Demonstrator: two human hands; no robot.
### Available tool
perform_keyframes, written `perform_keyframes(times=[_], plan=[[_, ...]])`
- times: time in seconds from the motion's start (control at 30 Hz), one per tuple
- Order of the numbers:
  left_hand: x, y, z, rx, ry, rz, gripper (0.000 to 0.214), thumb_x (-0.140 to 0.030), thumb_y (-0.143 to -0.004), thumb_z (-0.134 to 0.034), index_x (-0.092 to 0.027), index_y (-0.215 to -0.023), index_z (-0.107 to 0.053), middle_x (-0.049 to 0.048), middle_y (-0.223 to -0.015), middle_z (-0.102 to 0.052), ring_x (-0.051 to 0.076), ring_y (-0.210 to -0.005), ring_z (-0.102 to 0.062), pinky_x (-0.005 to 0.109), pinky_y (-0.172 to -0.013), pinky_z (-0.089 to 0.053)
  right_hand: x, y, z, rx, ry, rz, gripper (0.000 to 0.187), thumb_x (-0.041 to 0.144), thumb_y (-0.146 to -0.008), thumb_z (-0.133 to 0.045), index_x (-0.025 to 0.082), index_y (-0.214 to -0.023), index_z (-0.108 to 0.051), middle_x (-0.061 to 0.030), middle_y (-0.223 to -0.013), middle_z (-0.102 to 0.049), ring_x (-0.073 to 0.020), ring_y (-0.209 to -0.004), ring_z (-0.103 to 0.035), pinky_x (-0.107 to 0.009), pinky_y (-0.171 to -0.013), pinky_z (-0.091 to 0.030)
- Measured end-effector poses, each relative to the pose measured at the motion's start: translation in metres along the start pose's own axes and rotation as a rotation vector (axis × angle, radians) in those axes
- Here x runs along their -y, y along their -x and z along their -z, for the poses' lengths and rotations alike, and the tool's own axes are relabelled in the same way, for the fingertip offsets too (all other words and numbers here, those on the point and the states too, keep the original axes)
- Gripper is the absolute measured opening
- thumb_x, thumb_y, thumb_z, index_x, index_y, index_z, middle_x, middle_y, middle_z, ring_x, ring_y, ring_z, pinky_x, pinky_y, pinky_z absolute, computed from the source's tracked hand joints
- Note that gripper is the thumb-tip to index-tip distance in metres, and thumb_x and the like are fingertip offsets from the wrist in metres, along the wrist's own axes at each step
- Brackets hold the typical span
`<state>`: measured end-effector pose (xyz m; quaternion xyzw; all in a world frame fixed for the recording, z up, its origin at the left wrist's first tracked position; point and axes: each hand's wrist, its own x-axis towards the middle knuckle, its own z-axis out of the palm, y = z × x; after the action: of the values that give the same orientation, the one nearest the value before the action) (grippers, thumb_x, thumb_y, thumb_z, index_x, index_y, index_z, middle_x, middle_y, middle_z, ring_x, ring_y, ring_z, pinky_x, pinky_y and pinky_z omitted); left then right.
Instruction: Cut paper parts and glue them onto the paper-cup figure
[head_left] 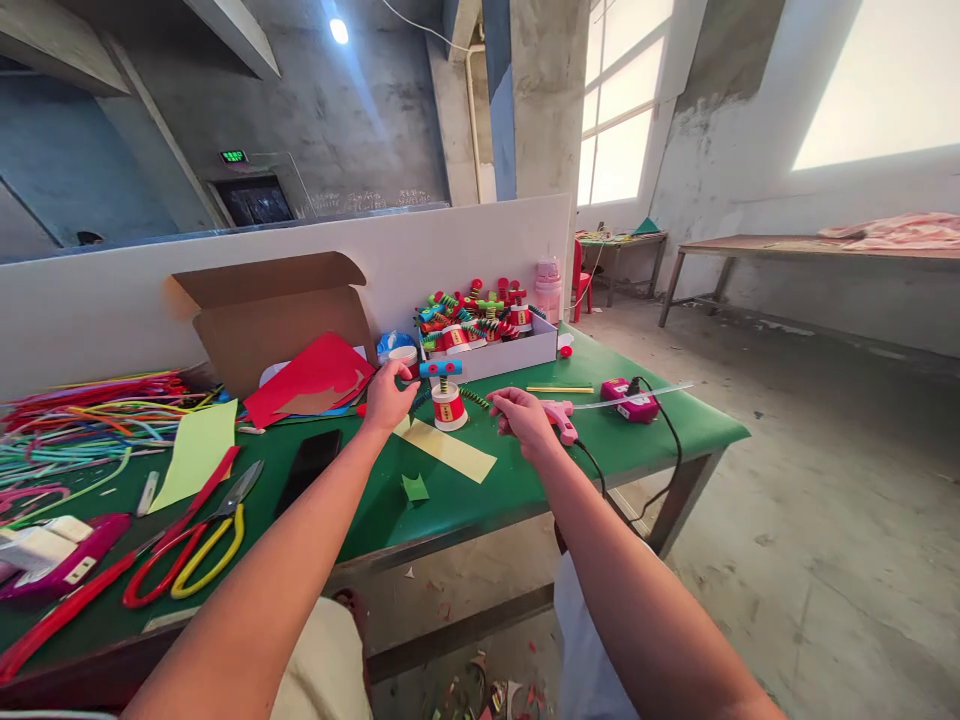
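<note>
A small craft figure stands upright on the table, with a red-and-white paper cup body (450, 408), a blue tube head (441, 368) with red dots, and springy green-and-dark arms. My right hand (519, 418) has thumb and index finger pinched at the outer end of the green springy arm (474, 398). On the other side my left hand (391, 396) is curled beside the head, its fingertips close together by the dark springy arm (422, 401). Whether they grip that arm is hard to make out. A pale yellow paper strip (454, 452) lies in front of the cup.
Behind is a white box (510, 355) of similar figures. A pink glue gun (561, 420) with a cord lies right, near a magenta power block (630, 402). Left are scissors (225, 510), a black phone (307, 468), pipe cleaners (67, 440), red paper (315, 375) and a cardboard box (277, 320).
</note>
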<state>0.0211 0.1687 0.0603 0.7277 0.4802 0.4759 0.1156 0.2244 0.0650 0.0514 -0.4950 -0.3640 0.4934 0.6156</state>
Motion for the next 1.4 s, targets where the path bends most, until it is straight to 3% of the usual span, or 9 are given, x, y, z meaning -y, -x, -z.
perform_keyframes(times=[0.23, 0.33, 0.43, 0.63, 0.9, 1.03, 1.2, 1.27, 1.4], plan=[[-0.011, 0.051, 0.026, 0.068, -0.066, 0.018, 0.009, -0.024, -0.076, -0.057, -0.024, -0.072, -0.049, 0.0068, -0.099, -0.071, 0.022, -0.091, -0.064, 0.032, -0.081, -0.046, 0.002, -0.001, 0.003, 0.006, 0.001, 0.006, 0.006, 0.022, -0.07, -0.062, 0.016, -0.074, -0.062, 0.0057, -0.055, -0.054, -0.0035, -0.04, -0.039, -0.017, -0.04, -0.035], [-0.008, 0.078, 0.038, 0.129, -0.184, 0.011, 0.019, -0.033, -0.082, -0.052, -0.025, -0.065, -0.053, 0.0058, -0.083, -0.072, 0.023, -0.079, -0.064, 0.03, -0.073, -0.043, 0.003, -0.001, 0.004, -0.01, -0.004, 0.005, 0.008, 0.024, -0.071, -0.063, 0.017, -0.074, -0.062, 0.0057, -0.055, -0.054, -0.0037, -0.041, -0.039, -0.017, -0.04, -0.036], [-0.002, 0.091, 0.047, 0.121, -0.233, 0.054, 0.018, -0.033, -0.082, -0.049, -0.027, -0.072, -0.062, 0.0055, -0.08, -0.072, 0.023, -0.071, -0.062, 0.03, -0.065, -0.038, 0.003, 0.001, 0.003, -0.045, -0.005, 0.003, 0.008, 0.025, -0.071, -0.063, 0.017, -0.074, -0.062, 0.0056, -0.055, -0.054, -0.0038, -0.041, -0.039, -0.017, -0.041, -0.036], [0.011, 0.086, 0.058, 0.141, -0.33, 0.149, 0.025, -0.036, -0.08, -0.049, -0.026, -0.059, -0.058, 0.0049, -0.057, -0.061, 0.023, -0.057, -0.055, 0.03, -0.056, -0.028, 0.001, 0.002, 0.0, -0.058, 0.042, 0.034, 0.019, 0.03, -0.064, -0.072, 0.017, -0.073, -0.061, 0.0096, -0.049, -0.043, -0.0035, -0.039, -0.033, -0.017, -0.04, -0.031], [0.018, 0.082, 0.061, 0.252, -0.386, 0.182, 0.033, -0.04, -0.081, -0.052, -0.024, -0.053, -0.059, 0.0057, -0.056, -0.061, 0.023, -0.06, -0.059, 0.029, -0.058, -0.031, -0.003, -0.003, 0.0, -0.05, 0.121, 0.122, 0.03, 0.039, -0.06, -0.075, 0.018, -0.075, -0.061, 0.0091, -0.049, -0.044, -0.0055, -0.042, -0.037, -0.02, -0.042, -0.036], [0.017, 0.081, 0.062, 0.312, -0.41, 0.186, 0.026, -0.034, -0.083, -0.049, -0.023, -0.068, -0.068, 0.0064, -0.069, -0.069, 0.023, -0.07, -0.063, 0.028, -0.059, -0.034, -0.005, -0.005, -0.004, -0.057, 0.18, 0.204, 0.038, 0.043, -0.053, -0.077, 0.017, -0.076, -0.061, 0.006, -0.054, -0.053, -0.0075, -0.047, -0.045, -0.022, -0.047, -0.043], [0.017, 0.082, 0.062, 0.348, -0.419, 0.177, 0.023, -0.03, -0.083, -0.05, -0.022, -0.073, -0.07, 0.0064, -0.078, -0.073, 0.023, -0.076, -0.065, 0.027, -0.06, -0.037, -0.007, -0.006, -0.006, -0.023, 0.253, 0.241, 0.042, 0.057, -0.058, -0.07, 0.018, -0.069, -0.059, 0.0061, -0.047, -0.048, -0.0084, -0.042, -0.039, -0.024, -0.044, -0.039], [0.018, 0.082, 0.062, 0.352, -0.416, 0.177, 0.023, -0.029, -0.082, -0.051, -0.022, -0.072, -0.07, 0.0064, -0.075, -0.072, 0.023, -0.075, -0.065, 0.027, -0.059, -0.037, -0.008, -0.006, -0.005, -0.03, 0.365, 0.313, 0.042, 0.06, -0.065, -0.064, 0.018, -0.066, -0.06, 0.0039, -0.048, -0.049, -0.0104, -0.044, -0.042, -0.026, -0.046, -0.04], [0.018, 0.081, 0.062, 0.367, -0.392, 0.169, 0.022, -0.028, -0.081, -0.052, -0.022, -0.073, -0.072, 0.0057, -0.075, -0.072, 0.022, -0.073, -0.065, 0.027, -0.06, -0.039, -0.009, -0.004, -0.005, -0.079, 0.689, 0.603, 0.032, 0.05, -0.069, -0.065, 0.019, -0.075, -0.07, -0.0039, -0.074, -0.068, -0.0187, -0.072, -0.059, -0.03, -0.066, -0.046]])
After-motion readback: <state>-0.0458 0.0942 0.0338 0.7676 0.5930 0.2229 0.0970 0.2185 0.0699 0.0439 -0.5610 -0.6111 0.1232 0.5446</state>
